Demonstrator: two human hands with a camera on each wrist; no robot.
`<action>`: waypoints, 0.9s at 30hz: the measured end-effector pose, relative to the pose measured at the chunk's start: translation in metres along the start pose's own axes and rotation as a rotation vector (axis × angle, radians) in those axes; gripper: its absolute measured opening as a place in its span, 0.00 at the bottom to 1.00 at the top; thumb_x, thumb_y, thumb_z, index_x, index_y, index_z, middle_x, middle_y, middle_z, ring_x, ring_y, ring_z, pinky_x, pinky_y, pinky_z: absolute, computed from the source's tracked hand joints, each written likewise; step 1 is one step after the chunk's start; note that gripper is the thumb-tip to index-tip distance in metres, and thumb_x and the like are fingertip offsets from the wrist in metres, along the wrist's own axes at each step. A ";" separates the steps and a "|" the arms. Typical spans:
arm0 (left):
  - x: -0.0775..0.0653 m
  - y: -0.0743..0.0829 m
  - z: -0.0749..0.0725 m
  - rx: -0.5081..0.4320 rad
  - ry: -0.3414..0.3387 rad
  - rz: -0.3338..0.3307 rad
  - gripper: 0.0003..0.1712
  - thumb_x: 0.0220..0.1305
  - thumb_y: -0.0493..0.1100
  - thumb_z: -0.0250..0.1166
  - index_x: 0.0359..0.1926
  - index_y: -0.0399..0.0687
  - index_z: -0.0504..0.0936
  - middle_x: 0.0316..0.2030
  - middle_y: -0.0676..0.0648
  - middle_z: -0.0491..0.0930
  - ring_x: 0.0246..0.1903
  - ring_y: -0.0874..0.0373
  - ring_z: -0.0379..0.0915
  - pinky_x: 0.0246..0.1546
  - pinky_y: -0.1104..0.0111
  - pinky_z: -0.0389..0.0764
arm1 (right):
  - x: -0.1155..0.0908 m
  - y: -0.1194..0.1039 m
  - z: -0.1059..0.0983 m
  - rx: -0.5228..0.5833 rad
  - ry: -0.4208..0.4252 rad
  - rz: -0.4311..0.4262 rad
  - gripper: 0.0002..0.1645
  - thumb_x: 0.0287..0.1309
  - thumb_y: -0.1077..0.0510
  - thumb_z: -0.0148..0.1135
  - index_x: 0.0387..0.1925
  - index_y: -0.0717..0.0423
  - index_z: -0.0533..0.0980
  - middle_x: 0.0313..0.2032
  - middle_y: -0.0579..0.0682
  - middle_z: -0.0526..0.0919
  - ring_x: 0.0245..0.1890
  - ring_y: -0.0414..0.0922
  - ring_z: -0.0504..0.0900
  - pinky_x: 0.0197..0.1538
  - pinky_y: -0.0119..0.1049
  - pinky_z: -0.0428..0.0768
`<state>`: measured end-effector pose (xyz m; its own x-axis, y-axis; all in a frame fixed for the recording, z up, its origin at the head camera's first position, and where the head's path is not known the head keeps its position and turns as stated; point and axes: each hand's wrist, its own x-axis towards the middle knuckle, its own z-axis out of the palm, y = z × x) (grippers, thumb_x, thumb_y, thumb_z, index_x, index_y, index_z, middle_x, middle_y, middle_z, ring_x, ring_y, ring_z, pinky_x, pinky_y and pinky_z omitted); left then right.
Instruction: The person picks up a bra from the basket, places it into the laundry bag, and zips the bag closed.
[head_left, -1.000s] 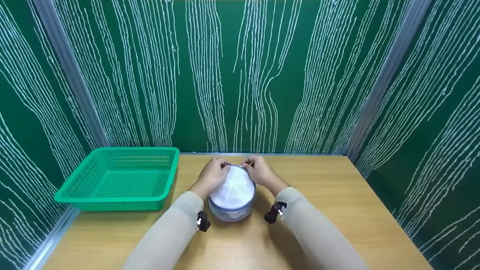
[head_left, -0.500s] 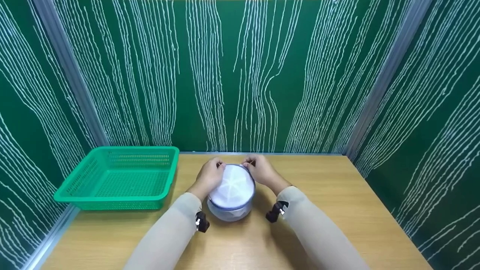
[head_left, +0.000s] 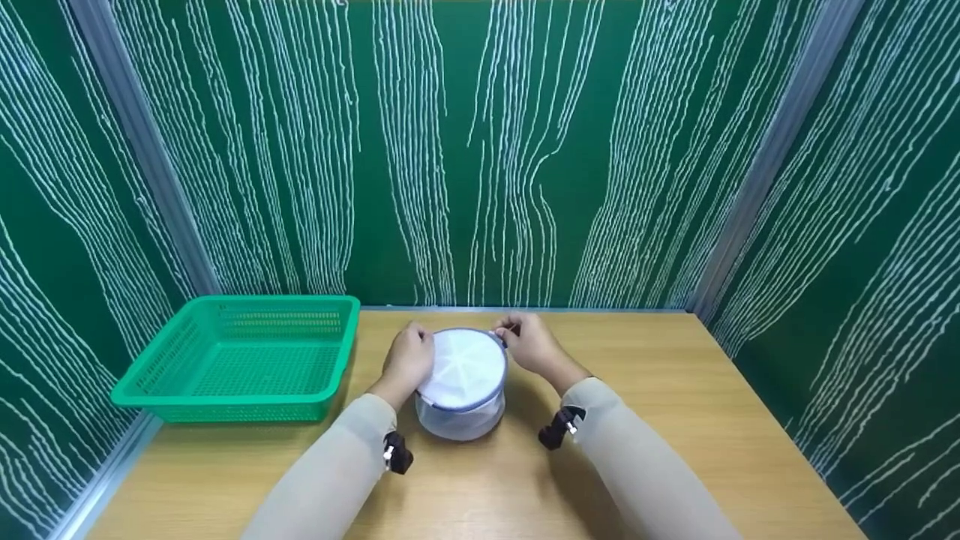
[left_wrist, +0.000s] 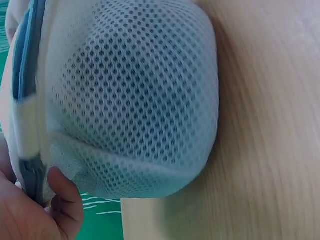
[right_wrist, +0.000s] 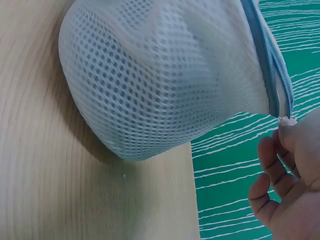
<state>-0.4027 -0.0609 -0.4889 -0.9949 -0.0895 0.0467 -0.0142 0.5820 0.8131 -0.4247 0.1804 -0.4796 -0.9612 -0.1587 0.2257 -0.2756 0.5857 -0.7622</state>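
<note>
A white mesh laundry bag [head_left: 463,367] with a round flat top and a blue zipper round its rim stands upright on the table. My left hand [head_left: 409,358] grips the rim on the left side; in the left wrist view its fingertips curl round the blue zipper [left_wrist: 25,65] edge. At the back right of the rim, my right hand [head_left: 532,346] pinches a small piece at the zipper, seen in the right wrist view between thumb and finger, with the other fingers [right_wrist: 272,165] loosely bent. The mesh side [right_wrist: 145,85] bulges and has some folds. Whatever is inside cannot be told.
A green plastic basket [head_left: 330,397] with perforated walls stands on the left of the wooden table [head_left: 637,375]. Green panels with white wavy lines [head_left: 465,150] enclose the back and sides.
My left hand has slid left and toward me along the rim, away from the right hand. The right hand has shifted slightly right. The bag's top has tipped a little more level.
</note>
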 end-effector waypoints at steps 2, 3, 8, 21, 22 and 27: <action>-0.002 -0.002 -0.001 -0.007 0.009 -0.019 0.19 0.93 0.48 0.48 0.62 0.41 0.81 0.60 0.39 0.85 0.63 0.44 0.81 0.72 0.47 0.82 | -0.001 0.001 0.000 0.007 -0.001 0.000 0.07 0.81 0.66 0.65 0.45 0.59 0.88 0.43 0.55 0.91 0.44 0.48 0.88 0.50 0.40 0.90; -0.003 -0.003 -0.002 -0.007 0.011 -0.028 0.20 0.93 0.48 0.48 0.62 0.41 0.81 0.60 0.39 0.85 0.63 0.44 0.82 0.72 0.47 0.82 | -0.001 0.001 0.000 0.012 -0.002 0.004 0.07 0.81 0.66 0.65 0.45 0.60 0.87 0.43 0.56 0.91 0.44 0.49 0.88 0.50 0.40 0.90; -0.006 -0.002 -0.002 -0.022 0.007 -0.074 0.21 0.92 0.49 0.50 0.64 0.42 0.82 0.62 0.40 0.85 0.63 0.45 0.81 0.72 0.47 0.83 | -0.002 0.001 0.002 0.018 0.016 0.020 0.06 0.80 0.67 0.65 0.45 0.59 0.87 0.45 0.56 0.91 0.47 0.48 0.87 0.55 0.43 0.91; -0.007 0.016 0.001 0.002 -0.014 0.052 0.18 0.88 0.45 0.57 0.66 0.47 0.88 0.67 0.41 0.84 0.73 0.43 0.79 0.80 0.46 0.78 | 0.001 0.000 0.011 0.035 0.029 -0.010 0.08 0.80 0.68 0.64 0.45 0.59 0.88 0.46 0.56 0.92 0.49 0.48 0.88 0.57 0.44 0.91; -0.007 0.018 0.001 0.019 -0.015 0.068 0.18 0.89 0.45 0.57 0.65 0.46 0.88 0.67 0.41 0.85 0.73 0.43 0.79 0.79 0.46 0.79 | 0.001 -0.001 0.011 0.034 0.033 -0.018 0.08 0.80 0.68 0.65 0.44 0.59 0.88 0.45 0.56 0.92 0.48 0.48 0.88 0.57 0.44 0.91; -0.004 0.025 0.001 0.114 -0.032 0.123 0.17 0.90 0.46 0.59 0.62 0.46 0.91 0.64 0.43 0.85 0.69 0.43 0.82 0.75 0.49 0.82 | 0.002 -0.004 0.014 0.029 0.043 -0.047 0.07 0.80 0.68 0.65 0.44 0.61 0.88 0.44 0.57 0.92 0.47 0.49 0.89 0.56 0.45 0.92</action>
<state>-0.3991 -0.0454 -0.4689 -0.9925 0.0127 0.1219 0.0984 0.6754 0.7309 -0.4253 0.1673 -0.4849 -0.9460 -0.1504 0.2872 -0.3213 0.5548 -0.7675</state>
